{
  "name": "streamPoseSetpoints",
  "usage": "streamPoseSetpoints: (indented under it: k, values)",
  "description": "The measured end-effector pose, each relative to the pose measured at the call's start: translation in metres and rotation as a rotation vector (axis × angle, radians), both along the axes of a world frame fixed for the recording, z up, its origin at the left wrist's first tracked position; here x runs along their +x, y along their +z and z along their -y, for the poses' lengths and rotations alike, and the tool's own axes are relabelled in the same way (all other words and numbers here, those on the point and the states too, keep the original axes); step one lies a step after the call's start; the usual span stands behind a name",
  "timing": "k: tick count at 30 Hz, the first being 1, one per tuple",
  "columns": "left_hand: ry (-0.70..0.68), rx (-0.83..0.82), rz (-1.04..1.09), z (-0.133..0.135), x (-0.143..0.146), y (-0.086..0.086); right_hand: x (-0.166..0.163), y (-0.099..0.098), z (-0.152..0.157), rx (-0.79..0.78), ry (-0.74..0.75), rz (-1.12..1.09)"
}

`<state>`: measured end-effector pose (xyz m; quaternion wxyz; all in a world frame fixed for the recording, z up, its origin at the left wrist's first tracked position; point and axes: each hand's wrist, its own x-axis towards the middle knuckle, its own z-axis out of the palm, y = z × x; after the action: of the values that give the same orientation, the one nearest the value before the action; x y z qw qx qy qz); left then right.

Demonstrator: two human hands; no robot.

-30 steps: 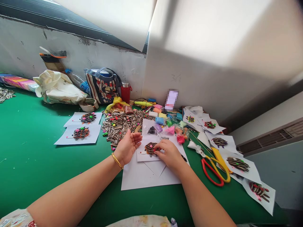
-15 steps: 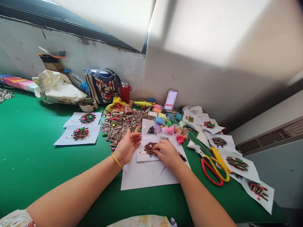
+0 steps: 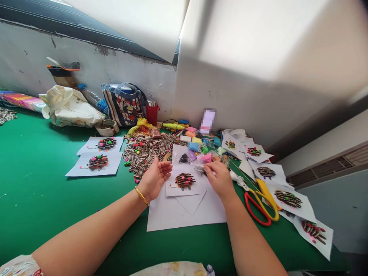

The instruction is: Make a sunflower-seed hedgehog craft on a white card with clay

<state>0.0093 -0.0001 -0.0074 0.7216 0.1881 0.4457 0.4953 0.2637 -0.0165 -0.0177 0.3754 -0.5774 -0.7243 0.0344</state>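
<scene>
A white card carries a hedgehog picture made of striped sunflower seeds with pink and red clay balls on it. It lies on larger white sheets of paper. My left hand is open at the card's left edge, palm turned inward and fingers stretched out. Beyond the card's upper right corner, my right hand has its thumb and fingertips pinched together beside a small greyish wrapped piece. Whatever is between those fingertips is too small to make out. Pink clay lies just behind them.
Sunflower seeds are heaped left of the clay packets. Scissors with red and yellow handles lie on the right, near several finished cards. Two more cards lie on the left. Bags and a red flask stand by the wall.
My right hand has moved off the hedgehog picture, up and to the right, towards the clay packets. It uncovers the picture's right side and now hides the red clay. My left hand stays put.
</scene>
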Motion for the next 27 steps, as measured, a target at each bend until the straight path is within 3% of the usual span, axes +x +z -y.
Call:
streamPoseSetpoints:
  k: [4,6,11,16,22,27]
  values:
    - [-0.002,0.014,-0.015,0.001,0.0,0.0,0.038,-0.004,-0.009,-0.07,-0.383,0.144]
    - [-0.002,0.021,-0.024,0.001,0.001,0.0,0.051,-0.008,-0.012,-0.127,-0.461,0.177]
    - [-0.007,0.046,-0.033,0.002,0.001,-0.001,0.061,-0.018,-0.019,-0.224,-0.451,0.21]
    - [-0.012,0.053,-0.035,0.002,0.001,-0.001,0.059,-0.013,-0.021,-0.347,-0.469,0.206]
    - [-0.013,0.051,-0.021,0.001,0.0,-0.002,0.056,-0.002,-0.014,-0.19,-0.499,0.122]
    - [-0.008,0.05,-0.025,0.0,0.001,-0.003,0.057,-0.002,-0.013,-0.226,-0.543,0.187]
